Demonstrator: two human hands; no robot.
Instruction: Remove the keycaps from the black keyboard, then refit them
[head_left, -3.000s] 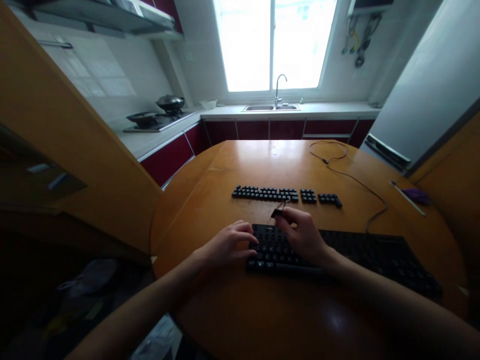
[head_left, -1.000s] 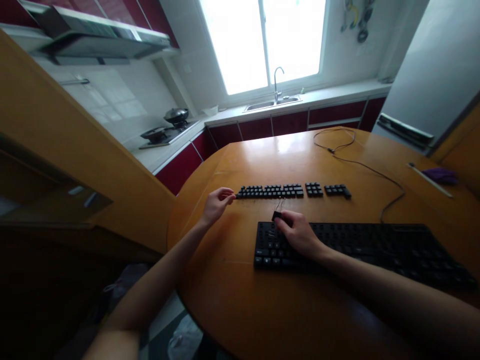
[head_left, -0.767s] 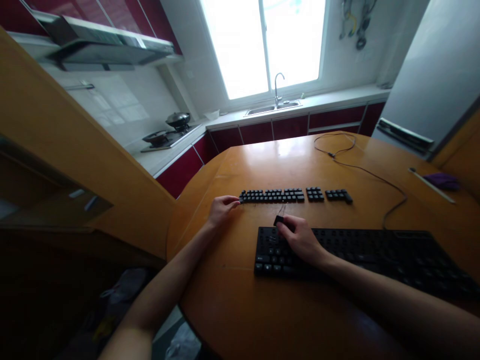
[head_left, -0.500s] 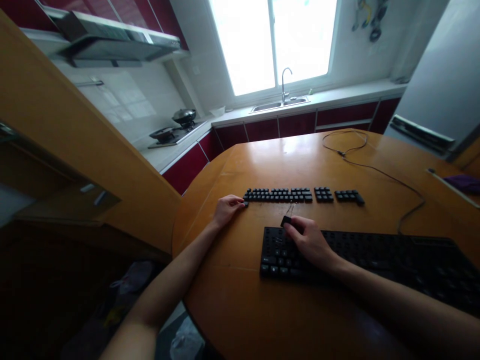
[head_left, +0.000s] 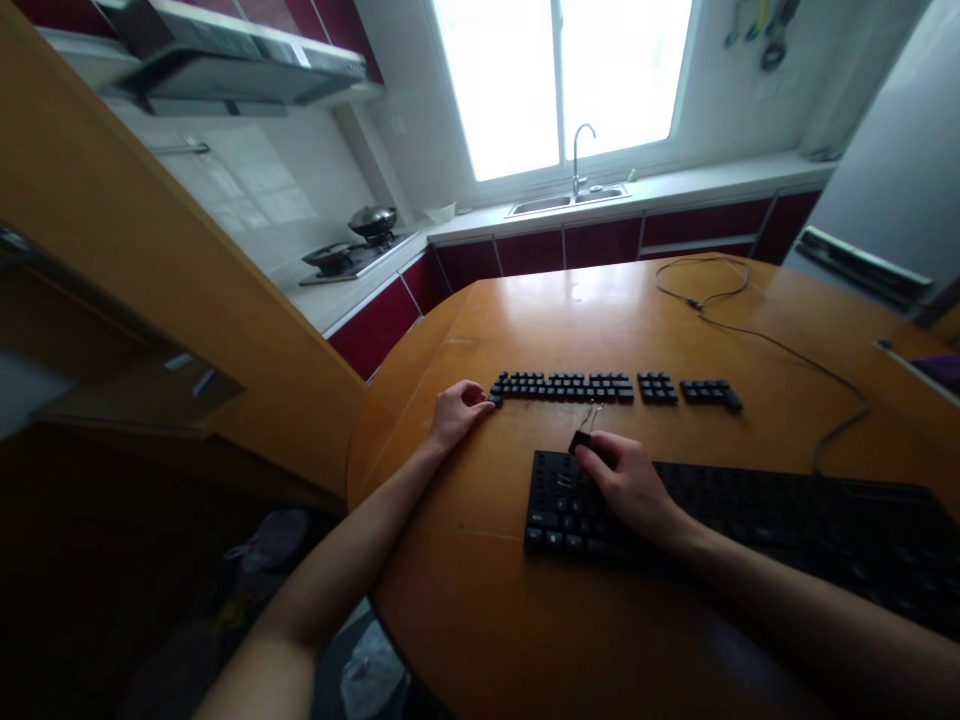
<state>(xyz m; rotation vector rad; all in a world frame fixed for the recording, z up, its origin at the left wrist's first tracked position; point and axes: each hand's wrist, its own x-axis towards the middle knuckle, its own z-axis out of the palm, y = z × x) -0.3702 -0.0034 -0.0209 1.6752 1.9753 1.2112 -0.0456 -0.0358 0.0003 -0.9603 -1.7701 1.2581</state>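
Pinching small black block-shaped tool point(head_left: 579, 441) with thin metal wire prongs between thumb and fingers of right hand point(head_left: 628, 487); aiming prongs toward far side. Holding over left part of long black plastic keyboard point(head_left: 739, 495), laid at near right on glossy brown wooden table point(head_left: 480, 610). Touching small black keycap point(head_left: 496, 400) at left with thumb of left hand point(head_left: 454, 414); cannot tell if pinched or merely touched. Located at left end of block of black keycaps point(head_left: 559, 393), beyond keyboard. Noted two smaller groups of black keycaps point(head_left: 658, 388) in line to right. Noted thin dark looped cable point(head_left: 696, 304) at far right, running to keyboard's far edge. Noted metal double-basin sink point(head_left: 568, 202) beyond table, below bright window point(head_left: 570, 85).
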